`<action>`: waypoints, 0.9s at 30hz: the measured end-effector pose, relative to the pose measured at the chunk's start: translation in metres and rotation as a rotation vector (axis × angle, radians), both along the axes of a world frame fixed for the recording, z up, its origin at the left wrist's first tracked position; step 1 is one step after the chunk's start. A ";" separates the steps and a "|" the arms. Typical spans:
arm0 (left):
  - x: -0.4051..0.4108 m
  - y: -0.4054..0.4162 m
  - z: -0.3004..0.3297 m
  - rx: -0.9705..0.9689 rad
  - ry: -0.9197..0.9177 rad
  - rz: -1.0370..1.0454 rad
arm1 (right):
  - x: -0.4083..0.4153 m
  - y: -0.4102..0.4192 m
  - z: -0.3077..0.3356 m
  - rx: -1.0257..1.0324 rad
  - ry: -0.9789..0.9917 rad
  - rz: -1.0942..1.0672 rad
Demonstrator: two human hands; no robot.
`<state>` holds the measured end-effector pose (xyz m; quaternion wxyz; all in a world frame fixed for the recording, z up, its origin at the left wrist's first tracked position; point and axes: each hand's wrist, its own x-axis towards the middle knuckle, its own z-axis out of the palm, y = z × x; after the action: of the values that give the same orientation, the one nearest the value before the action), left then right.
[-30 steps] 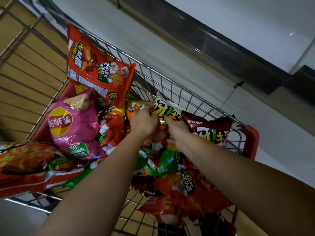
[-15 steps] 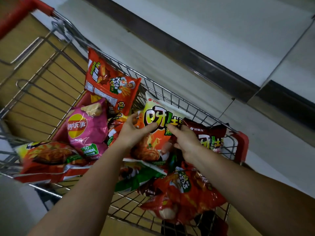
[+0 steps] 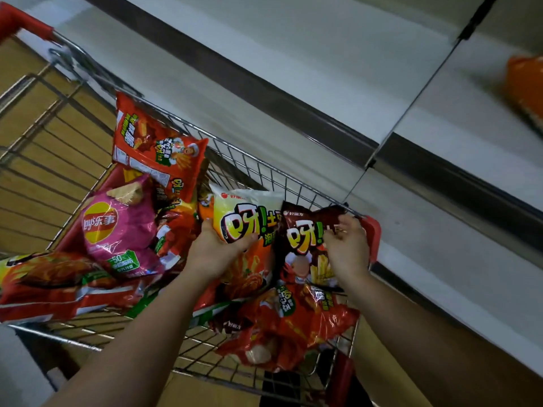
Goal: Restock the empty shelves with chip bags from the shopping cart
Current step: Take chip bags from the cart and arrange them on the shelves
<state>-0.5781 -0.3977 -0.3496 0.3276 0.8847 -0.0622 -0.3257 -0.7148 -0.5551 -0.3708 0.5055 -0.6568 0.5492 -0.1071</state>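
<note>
L grip (image 3: 216,251) on yellow bag (image 3: 235,210), R grip (image 3: 346,248) on brown bag (image 3: 299,230)

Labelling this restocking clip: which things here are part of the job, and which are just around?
Job:
- left hand gripping the pale bag
- right hand on the brown bag
- pink bag and red bags in the cart
- shelf

Around:
- orange bag already on the shelf
- floor
</note>
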 end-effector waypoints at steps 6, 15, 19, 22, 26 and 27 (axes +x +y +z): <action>-0.024 -0.010 -0.013 0.025 -0.089 -0.044 | -0.008 0.010 -0.032 0.317 -0.012 -0.076; -0.037 -0.014 -0.031 0.032 -0.114 -0.039 | -0.004 -0.003 -0.023 0.542 0.028 0.061; -0.035 -0.010 -0.027 -0.061 -0.075 -0.016 | -0.003 -0.004 -0.029 0.518 0.032 0.089; -0.036 -0.009 -0.020 -0.065 -0.117 0.010 | -0.002 0.000 -0.036 0.432 0.057 0.095; -0.044 -0.005 -0.011 -0.112 -0.182 0.079 | 0.002 0.012 -0.034 0.308 0.091 0.154; -0.045 -0.003 -0.007 -0.131 -0.189 0.109 | 0.005 0.015 -0.030 0.255 0.098 0.169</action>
<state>-0.6229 -0.4006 -0.3569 0.3947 0.8902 -0.0658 -0.2178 -0.7101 -0.5405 -0.4005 0.5645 -0.6356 0.5252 0.0388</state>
